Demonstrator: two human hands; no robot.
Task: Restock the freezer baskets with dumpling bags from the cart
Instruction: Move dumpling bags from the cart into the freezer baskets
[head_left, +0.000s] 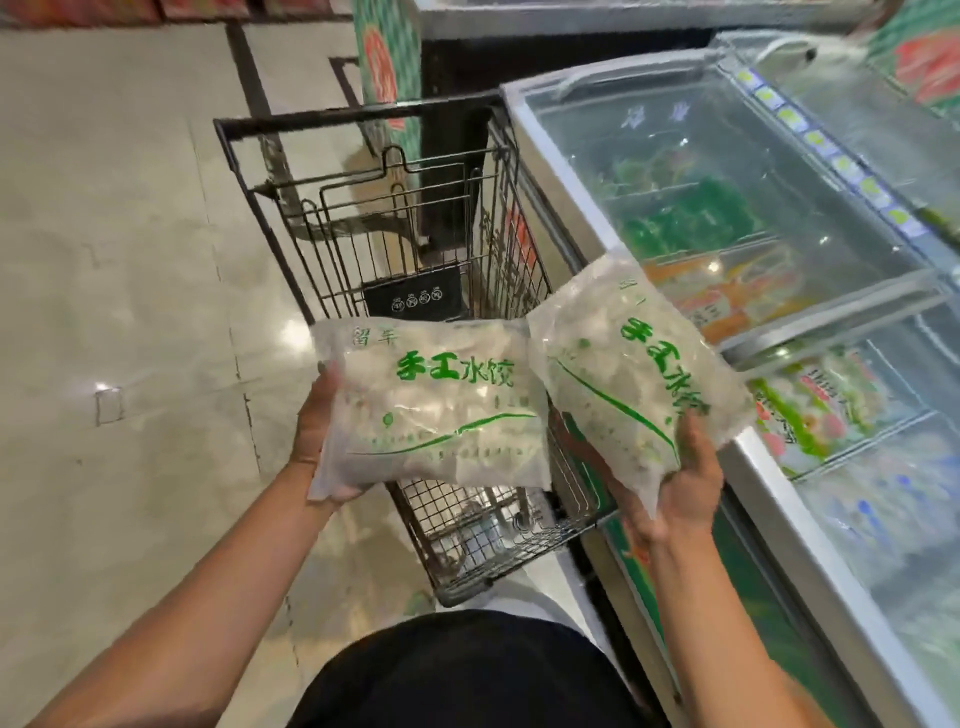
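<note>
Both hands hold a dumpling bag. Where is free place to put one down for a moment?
The cart basket floor is bare mesh between its wire walls, below the left bag. The freezer glass lids look shut, flat and bare, beside the right bag. Under the glass, the baskets look packed.

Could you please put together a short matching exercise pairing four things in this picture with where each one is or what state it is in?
Things:
1. left bag
2. right bag
3. cart
4. freezer

Places or states:
A. glass lids closed, coloured packs inside
B. held by the right hand, tilted toward the freezer
C. wire frame standing on the floor between the arms
D. held by the left hand above the cart

Pairs: 1-D, 2-B, 3-C, 4-A
</note>
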